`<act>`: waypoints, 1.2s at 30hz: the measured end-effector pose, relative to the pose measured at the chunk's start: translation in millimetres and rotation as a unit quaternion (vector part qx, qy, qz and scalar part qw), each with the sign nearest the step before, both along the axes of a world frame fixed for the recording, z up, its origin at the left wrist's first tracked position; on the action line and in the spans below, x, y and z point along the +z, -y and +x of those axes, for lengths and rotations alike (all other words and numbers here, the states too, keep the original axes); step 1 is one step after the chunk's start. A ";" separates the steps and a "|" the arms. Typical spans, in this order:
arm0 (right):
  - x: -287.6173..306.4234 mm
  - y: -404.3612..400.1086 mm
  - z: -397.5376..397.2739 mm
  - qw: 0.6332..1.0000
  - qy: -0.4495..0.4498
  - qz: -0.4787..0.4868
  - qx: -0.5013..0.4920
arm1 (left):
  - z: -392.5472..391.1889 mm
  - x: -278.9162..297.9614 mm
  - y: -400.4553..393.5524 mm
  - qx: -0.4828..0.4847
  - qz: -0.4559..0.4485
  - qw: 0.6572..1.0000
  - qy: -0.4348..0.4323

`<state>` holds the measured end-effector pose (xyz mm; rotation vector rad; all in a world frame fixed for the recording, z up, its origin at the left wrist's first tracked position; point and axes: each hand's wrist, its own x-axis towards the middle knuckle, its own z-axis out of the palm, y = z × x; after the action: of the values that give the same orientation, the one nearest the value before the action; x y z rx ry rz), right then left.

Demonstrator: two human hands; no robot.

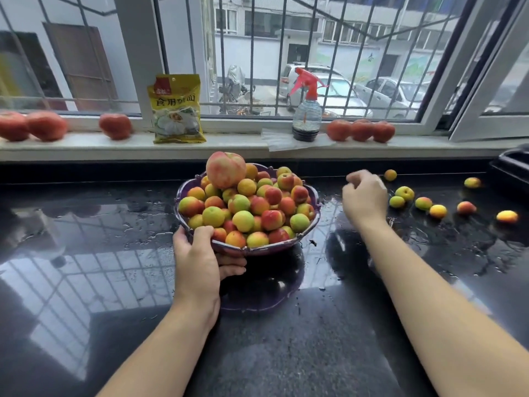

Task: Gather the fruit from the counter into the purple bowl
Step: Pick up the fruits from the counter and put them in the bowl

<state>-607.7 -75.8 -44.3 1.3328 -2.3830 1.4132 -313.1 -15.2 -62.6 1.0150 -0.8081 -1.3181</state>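
Note:
The purple bowl [259, 249] is heaped with small red, yellow and green fruit, and a large peach [225, 169] sits on top at the back. My left hand [200, 259] grips the bowl's near left rim, thumb over the edge and fingers underneath. My right hand [364, 197] hovers over the wet black counter [329, 325] just right of the bowl, fingers loosely curled; it is blurred and I see nothing in it. Several loose fruits [404, 193] lie scattered on the counter to the right of that hand.
On the window sill stand several red tomatoes [115, 126], a yellow packet [177, 110] and a spray bottle [307, 110]. A dark tray [512, 163] sits at the counter's far right edge. Water drops and puddles cover the counter around the bowl.

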 end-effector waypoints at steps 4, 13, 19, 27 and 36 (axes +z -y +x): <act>-18.4 -3.0 -31.0 0.982 -0.078 0.141 -0.097 | -0.8 0.1 -0.2 0.001 -0.004 1.000 0.007; -23.5 -7.9 -40.4 0.955 -0.173 0.149 -0.191 | -0.1 1.9 -1.2 -0.003 -0.002 1.000 0.005; -26.6 -11.1 -41.8 0.935 -0.104 0.295 -0.165 | 0.4 2.1 -0.7 -0.006 0.006 1.000 0.012; 26.5 2.4 4.4 0.972 -0.150 0.176 -0.034 | -0.1 1.0 0.1 -0.003 0.007 1.000 0.015; 18.8 -70.9 18.2 0.895 -0.130 0.400 0.148 | 0.9 0.2 2.1 -0.003 0.011 1.000 0.017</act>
<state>-589.6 -4.9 -25.4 1.9465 -2.7374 0.1712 -312.2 -17.3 -62.4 1.0550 -0.8245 -1.3204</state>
